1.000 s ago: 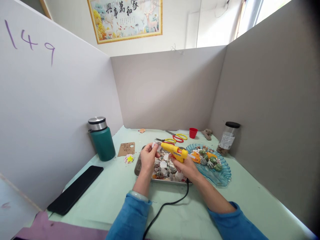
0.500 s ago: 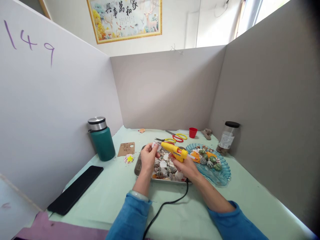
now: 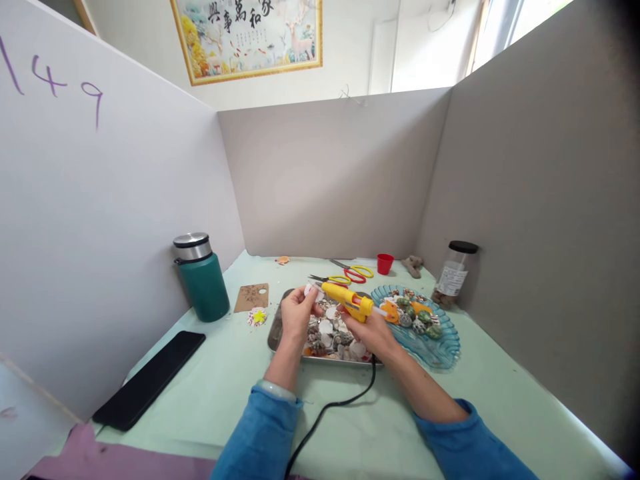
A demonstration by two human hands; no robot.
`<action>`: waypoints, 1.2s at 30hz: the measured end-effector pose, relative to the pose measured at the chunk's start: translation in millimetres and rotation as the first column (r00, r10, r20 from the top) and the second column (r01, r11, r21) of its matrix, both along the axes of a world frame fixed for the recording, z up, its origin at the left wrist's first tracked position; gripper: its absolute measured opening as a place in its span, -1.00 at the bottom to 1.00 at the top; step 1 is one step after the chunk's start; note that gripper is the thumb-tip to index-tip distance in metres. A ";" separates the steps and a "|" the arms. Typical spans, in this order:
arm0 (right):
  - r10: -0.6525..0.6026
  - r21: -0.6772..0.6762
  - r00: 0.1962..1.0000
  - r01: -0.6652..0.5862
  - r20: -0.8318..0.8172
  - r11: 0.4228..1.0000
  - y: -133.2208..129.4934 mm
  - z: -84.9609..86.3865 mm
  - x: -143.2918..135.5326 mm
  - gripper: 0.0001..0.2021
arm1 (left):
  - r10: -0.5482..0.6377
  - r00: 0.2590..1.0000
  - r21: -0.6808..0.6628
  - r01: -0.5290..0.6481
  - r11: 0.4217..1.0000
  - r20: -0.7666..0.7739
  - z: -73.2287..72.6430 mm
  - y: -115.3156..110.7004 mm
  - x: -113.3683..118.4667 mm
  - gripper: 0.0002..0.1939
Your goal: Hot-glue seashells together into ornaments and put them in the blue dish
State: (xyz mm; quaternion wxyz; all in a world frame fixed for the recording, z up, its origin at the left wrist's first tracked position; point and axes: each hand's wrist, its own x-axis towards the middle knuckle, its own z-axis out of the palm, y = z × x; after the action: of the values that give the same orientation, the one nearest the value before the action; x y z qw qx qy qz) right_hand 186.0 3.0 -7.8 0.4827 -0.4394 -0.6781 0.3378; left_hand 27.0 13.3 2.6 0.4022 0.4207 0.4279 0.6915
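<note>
My right hand (image 3: 369,331) is wrapped round a yellow glue gun (image 3: 349,298), its nozzle pointing left and a clear glue stick out of its back. Between the thumb and fingers of my left hand (image 3: 299,313) is a small flat white piece (image 3: 313,291), perhaps a shell; the fingers partly cover it. The nozzle is at this piece, but I cannot tell whether they touch. Below both hands lies a metal tray (image 3: 327,361) full of shells and white discs. A black cord (image 3: 334,405) runs from the gun down toward me.
Right of the tray is a blue scalloped plate (image 3: 440,360) of shells and pebbles. Behind lie two pairs of scissors (image 3: 341,280) and a red cup (image 3: 385,264). A jar (image 3: 453,275) stands right; a green bottle (image 3: 203,280), brown card (image 3: 251,298) and black phone-like slab (image 3: 150,380) lie left.
Both hands keep their hold, with the nozzle still at the white piece. The whole view has shifted slightly; nothing on the table has visibly moved.
</note>
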 end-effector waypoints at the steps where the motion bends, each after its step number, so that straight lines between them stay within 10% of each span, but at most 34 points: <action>1: -0.001 0.002 1.000 0.001 0.004 1.000 0.2 0.1 -0.1 -0.71 | -0.003 1.000 -0.004 0.003 1.000 0.007 0.4 -0.2 0.4 -0.64; 36: 0.011 0.017 1.000 -0.011 0.007 1.000 4.5 -3.6 -0.2 -0.74 | -0.084 0.986 -0.008 0.086 0.996 0.145 2.7 -2.5 -2.6 -0.63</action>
State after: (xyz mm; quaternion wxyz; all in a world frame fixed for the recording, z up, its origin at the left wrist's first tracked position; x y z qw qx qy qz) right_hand 185.7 7.5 -11.3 0.4823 -0.4326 -0.6850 0.3331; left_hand 24.4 10.8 5.4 0.4645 0.3845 0.3842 0.6992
